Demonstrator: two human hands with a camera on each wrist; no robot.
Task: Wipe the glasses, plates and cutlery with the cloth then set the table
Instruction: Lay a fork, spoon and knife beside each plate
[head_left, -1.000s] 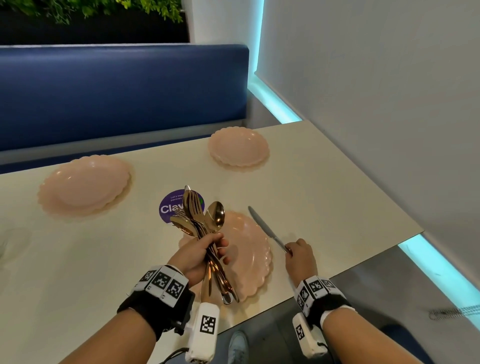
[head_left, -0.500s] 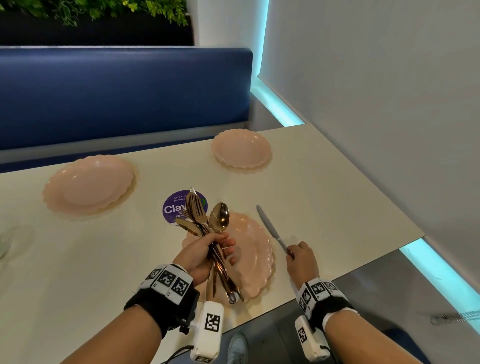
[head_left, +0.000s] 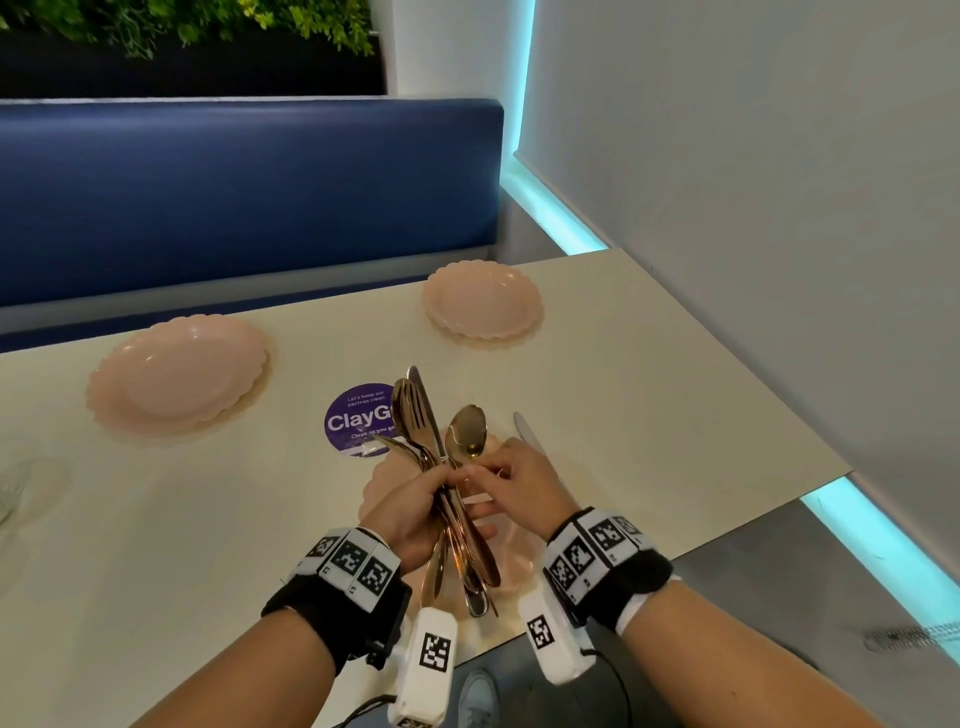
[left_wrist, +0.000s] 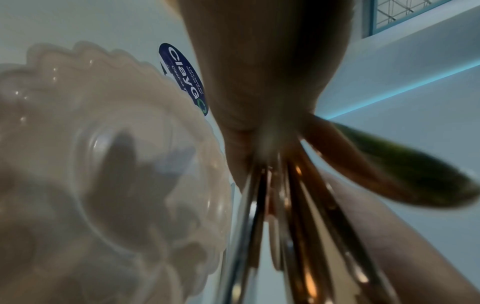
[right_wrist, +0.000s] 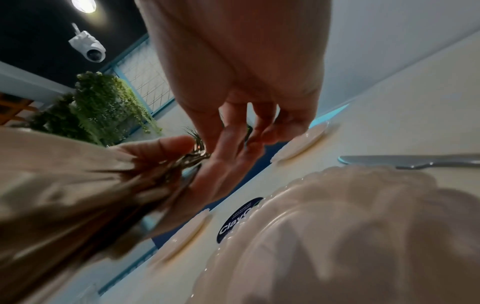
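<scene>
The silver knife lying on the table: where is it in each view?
Head: the silver knife shows only its blade tip, just beyond the right hand.
Left wrist: not in it.
Right wrist: at the right edge, beyond the near plate.
Shared landmark: the purple sticker.

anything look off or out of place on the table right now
Nothing spilled or broken. The one oddity: a purple round sticker is stuck to the table just beyond the near plate. The three plates and the laid knife sit flat.
</scene>
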